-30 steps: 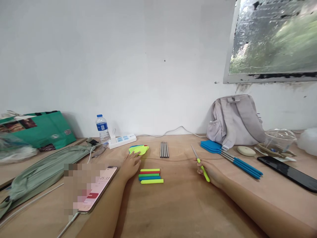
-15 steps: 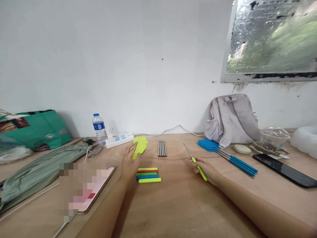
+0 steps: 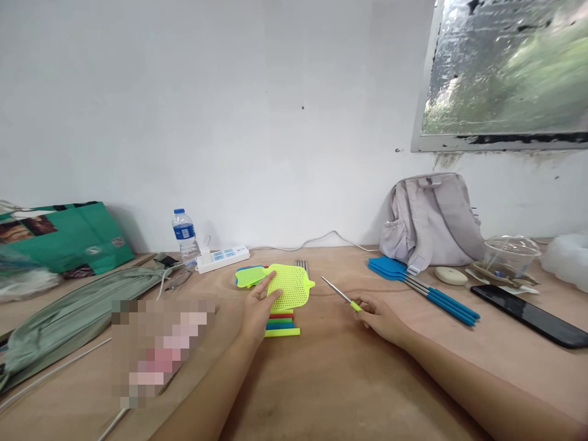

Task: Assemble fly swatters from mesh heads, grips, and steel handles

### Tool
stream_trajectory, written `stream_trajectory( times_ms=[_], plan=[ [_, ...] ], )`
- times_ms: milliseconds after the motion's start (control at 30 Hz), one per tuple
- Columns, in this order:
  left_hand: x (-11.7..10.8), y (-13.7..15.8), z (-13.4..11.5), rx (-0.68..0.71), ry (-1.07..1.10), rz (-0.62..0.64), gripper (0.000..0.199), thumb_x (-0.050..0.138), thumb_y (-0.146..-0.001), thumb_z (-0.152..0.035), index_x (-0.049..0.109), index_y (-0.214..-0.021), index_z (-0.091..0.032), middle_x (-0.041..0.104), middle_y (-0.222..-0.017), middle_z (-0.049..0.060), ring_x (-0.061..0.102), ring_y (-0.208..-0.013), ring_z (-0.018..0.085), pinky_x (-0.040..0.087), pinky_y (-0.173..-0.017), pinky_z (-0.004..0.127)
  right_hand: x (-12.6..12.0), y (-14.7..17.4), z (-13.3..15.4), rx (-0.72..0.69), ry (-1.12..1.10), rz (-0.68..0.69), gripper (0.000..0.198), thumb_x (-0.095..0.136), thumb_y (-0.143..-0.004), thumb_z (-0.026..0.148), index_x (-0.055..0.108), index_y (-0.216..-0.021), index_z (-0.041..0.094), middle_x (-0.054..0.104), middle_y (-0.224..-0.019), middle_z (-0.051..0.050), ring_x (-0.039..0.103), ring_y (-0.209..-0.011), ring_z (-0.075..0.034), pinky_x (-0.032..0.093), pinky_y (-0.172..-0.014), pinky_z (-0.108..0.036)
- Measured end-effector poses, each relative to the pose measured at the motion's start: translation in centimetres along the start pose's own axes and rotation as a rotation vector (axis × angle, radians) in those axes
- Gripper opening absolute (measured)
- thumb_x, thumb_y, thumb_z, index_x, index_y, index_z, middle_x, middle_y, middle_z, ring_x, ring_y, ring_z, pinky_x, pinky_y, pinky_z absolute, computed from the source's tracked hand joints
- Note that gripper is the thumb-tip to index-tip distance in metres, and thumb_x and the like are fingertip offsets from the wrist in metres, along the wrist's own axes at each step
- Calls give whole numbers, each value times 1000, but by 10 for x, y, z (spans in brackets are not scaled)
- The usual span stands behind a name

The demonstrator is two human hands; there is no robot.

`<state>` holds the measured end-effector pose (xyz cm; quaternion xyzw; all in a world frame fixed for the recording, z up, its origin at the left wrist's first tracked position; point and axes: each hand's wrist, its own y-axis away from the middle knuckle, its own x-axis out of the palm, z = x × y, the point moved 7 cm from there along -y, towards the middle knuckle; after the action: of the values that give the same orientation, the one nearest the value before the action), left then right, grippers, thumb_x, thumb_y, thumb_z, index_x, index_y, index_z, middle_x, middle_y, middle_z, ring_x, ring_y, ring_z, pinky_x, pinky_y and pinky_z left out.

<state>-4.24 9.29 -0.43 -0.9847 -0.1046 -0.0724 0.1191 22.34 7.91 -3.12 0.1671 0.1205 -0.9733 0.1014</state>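
Yellow-green swatter head (image 3: 290,288) is at mid-table, its left edge caught by the left hand (image 3: 258,307), whose thumb and forefinger lie closed over the perforated face; the remaining fingers are partly hidden. Its lower edge overlaps the row of coloured handles (image 3: 281,326), and its upper right corner covers much of the metal rods (image 3: 302,264). The right hand (image 3: 379,318) is closed around the yellow-green handle of a thin-shafted rod (image 3: 336,289), the tip aimed up and left; a narrow gap of table (image 3: 321,380) separates that tip from the head's neck. Wider bare wood runs between the forearms and from the right hand to the blue swatters (image 3: 452,307). The bottle (image 3: 184,231) wears a blue label, the green bag (image 3: 68,239) a small square code, and the power strip (image 3: 223,260) blue markings, all too small to read.
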Motion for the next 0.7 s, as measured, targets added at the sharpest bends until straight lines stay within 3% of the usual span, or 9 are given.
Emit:
stream_trajectory(
  times_ms=[233, 700],
  plan=[
    [4, 2, 3, -63, 98, 31, 49, 64, -62, -16, 57, -110, -21, 61, -109, 3, 52, -105, 19, 44, -88, 31, 1, -1, -1, -46, 18, 15, 30, 52, -61, 13, 61, -88, 22, 51, -55, 6, 42, -49, -9, 29, -46, -19],
    [3, 0, 7, -55, 81, 20, 49, 65, -62, -17, 57, -110, -20, 56, -116, 3, 51, -107, 19, 44, -88, 29, 4, -1, 0, -53, 69, 73, 27, 49, -60, 11, 64, -80, 22, 55, -59, 5, 42, -49, -8, 28, -45, -19]
  ],
)
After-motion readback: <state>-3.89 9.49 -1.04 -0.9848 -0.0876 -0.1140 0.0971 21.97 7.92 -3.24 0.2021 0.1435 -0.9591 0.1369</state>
